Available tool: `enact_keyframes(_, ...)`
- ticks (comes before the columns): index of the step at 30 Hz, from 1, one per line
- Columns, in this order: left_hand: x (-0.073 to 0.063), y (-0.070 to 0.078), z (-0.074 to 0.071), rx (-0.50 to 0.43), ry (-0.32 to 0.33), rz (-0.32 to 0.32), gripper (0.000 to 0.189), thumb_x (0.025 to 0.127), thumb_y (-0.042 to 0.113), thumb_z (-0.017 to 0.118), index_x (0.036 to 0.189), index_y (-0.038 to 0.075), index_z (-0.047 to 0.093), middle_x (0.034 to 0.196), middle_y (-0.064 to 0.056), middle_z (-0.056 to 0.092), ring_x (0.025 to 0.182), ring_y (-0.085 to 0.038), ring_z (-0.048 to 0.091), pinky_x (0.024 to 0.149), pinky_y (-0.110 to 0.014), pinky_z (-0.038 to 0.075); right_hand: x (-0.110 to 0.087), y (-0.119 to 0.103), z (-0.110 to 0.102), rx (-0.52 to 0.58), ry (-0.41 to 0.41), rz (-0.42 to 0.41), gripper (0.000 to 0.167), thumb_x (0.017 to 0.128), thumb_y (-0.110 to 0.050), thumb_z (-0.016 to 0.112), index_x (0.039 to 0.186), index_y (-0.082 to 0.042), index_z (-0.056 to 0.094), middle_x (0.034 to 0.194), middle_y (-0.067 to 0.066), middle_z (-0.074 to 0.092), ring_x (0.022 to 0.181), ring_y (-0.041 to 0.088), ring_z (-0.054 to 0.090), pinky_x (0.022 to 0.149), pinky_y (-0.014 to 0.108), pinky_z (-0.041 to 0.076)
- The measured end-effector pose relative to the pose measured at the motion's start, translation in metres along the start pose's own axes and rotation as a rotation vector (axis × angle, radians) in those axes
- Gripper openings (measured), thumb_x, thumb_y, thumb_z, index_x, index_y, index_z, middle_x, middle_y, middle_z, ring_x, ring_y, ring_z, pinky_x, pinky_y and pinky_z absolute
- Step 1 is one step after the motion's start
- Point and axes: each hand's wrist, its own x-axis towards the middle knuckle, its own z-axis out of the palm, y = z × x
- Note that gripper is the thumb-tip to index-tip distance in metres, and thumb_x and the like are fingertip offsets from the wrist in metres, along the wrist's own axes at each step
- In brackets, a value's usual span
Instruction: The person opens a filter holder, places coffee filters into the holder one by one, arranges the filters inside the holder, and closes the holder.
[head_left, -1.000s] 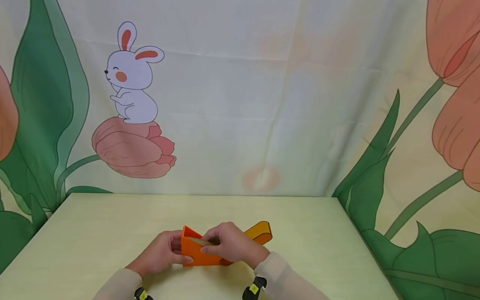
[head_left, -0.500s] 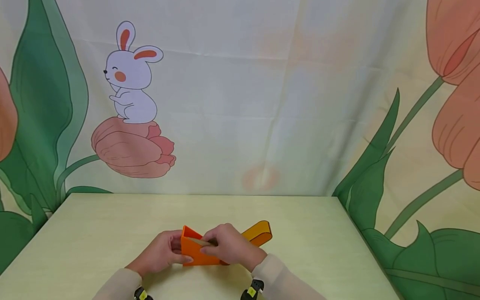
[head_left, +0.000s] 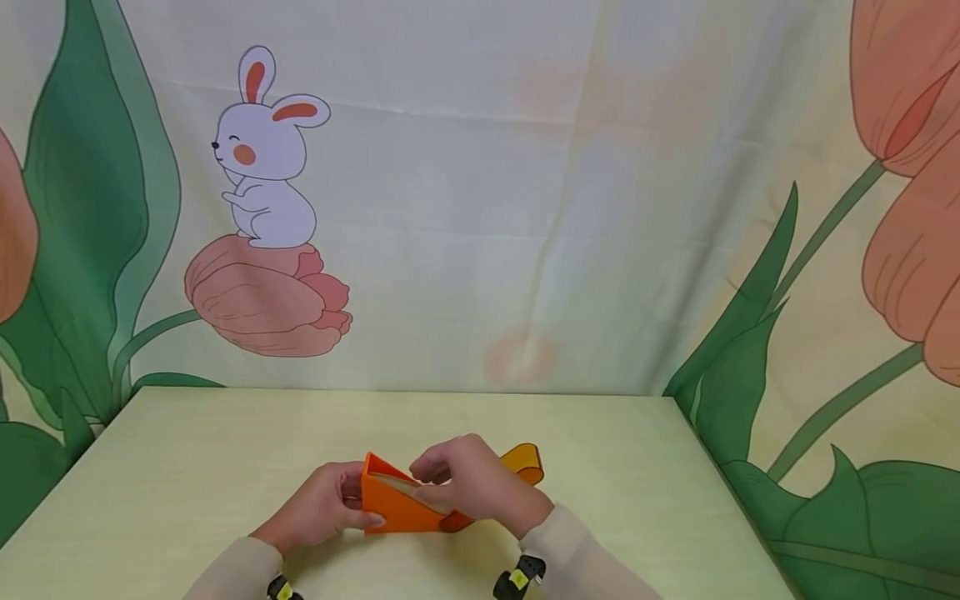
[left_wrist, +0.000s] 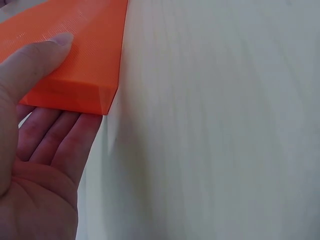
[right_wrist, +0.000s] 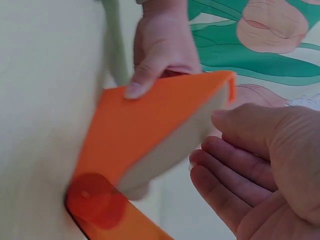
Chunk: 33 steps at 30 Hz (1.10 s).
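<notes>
An orange wedge-shaped plastic case (head_left: pixel 405 510) stands on the table with its sloping side up. My left hand (head_left: pixel 317 507) grips its left end, thumb on the near face and fingers behind; the left wrist view shows the thumb pressing the orange wall (left_wrist: pixel 95 35). A thin beige piece (right_wrist: pixel 175 150) with a curved edge sits inside the case. Over the slope is my right hand (head_left: pixel 480 479), its fingers parted from the thumb and nothing between them. In the right wrist view the thumb tip is close to the beige piece; I cannot tell whether they touch.
A yellow-orange arm (head_left: pixel 527 460) extends from the case's right end, joined at a round orange pivot (right_wrist: pixel 97 200). The pale tabletop (head_left: pixel 225 450) reaches back to a printed curtain (head_left: pixel 450 208) with a rabbit and tulips.
My right hand has let go of the beige piece, its fingers spreading and lifting slightly to the right. More of the piece's edge shows. My left hand and the case have stayed put.
</notes>
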Motion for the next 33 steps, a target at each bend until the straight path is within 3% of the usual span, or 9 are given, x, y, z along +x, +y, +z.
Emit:
enact_keyframes(8, -0.001, 0.002, 0.001, 0.032, 0.020, -0.016, 0.051, 0.079, 0.026, 0.089, 0.126, 0.015, 0.069, 0.119, -0.002, 0.076, 0.104, -0.020, 0.072, 0.094, -0.031, 0.060, -0.028, 0.003, -0.023, -0.052, 0.091, -0.098, 0.026, 0.091, -0.020, 0.080, 0.115, -0.011, 0.077, 0.112, -0.001, 0.078, 0.096, 0.007, 0.073, 0.091, 0.027, 0.060)
enact_keyframes(15, 0.000, 0.002, 0.001, 0.057, 0.028, -0.002, 0.053, 0.078, 0.028, 0.089, 0.126, 0.016, 0.070, 0.120, -0.002, 0.075, 0.103, -0.019, 0.072, 0.093, -0.029, 0.060, -0.047, 0.019, -0.038, -0.049, 0.279, -0.141, 0.026, 0.090, -0.021, 0.081, 0.115, -0.015, 0.078, 0.111, -0.003, 0.078, 0.096, 0.011, 0.073, 0.091, 0.039, 0.062)
enact_keyframes(19, -0.001, 0.001, 0.001, 0.040, 0.024, 0.017, 0.052, 0.078, 0.026, 0.089, 0.125, 0.016, 0.070, 0.120, -0.003, 0.075, 0.104, -0.020, 0.073, 0.092, -0.027, 0.060, -0.052, 0.034, -0.044, -0.070, 0.409, -0.184, 0.032, 0.085, -0.022, 0.086, 0.115, -0.017, 0.077, 0.113, -0.007, 0.076, 0.097, 0.013, 0.073, 0.090, 0.035, 0.062)
enact_keyframes(22, -0.002, 0.000, 0.002, 0.031, 0.026, 0.022, 0.052, 0.078, 0.025, 0.089, 0.125, 0.015, 0.070, 0.120, -0.003, 0.075, 0.105, -0.020, 0.073, 0.092, -0.026, 0.060, -0.055, 0.046, -0.046, -0.059, 0.448, -0.197, 0.039, 0.081, -0.024, 0.089, 0.118, -0.018, 0.076, 0.117, -0.007, 0.075, 0.102, 0.014, 0.072, 0.093, 0.033, 0.061)
enact_keyframes(26, -0.001, -0.001, 0.003, 0.031, 0.040, 0.016, 0.054, 0.079, 0.027, 0.089, 0.127, 0.014, 0.068, 0.121, -0.003, 0.075, 0.104, -0.019, 0.072, 0.092, -0.025, 0.060, -0.061, 0.061, -0.047, 0.029, 0.435, -0.152, 0.047, 0.079, -0.029, 0.091, 0.122, -0.021, 0.073, 0.123, -0.008, 0.072, 0.110, 0.016, 0.069, 0.098, 0.037, 0.059)
enact_keyframes(33, -0.001, -0.003, 0.004, 0.010, 0.085, 0.013, 0.057, 0.079, 0.034, 0.089, 0.129, 0.017, 0.066, 0.122, 0.000, 0.073, 0.112, -0.018, 0.070, 0.096, -0.020, 0.056, -0.067, 0.093, -0.048, 0.306, 0.378, 0.025, 0.054, 0.077, -0.030, 0.092, 0.126, -0.028, 0.069, 0.128, -0.007, 0.068, 0.118, 0.019, 0.065, 0.108, 0.034, 0.053)
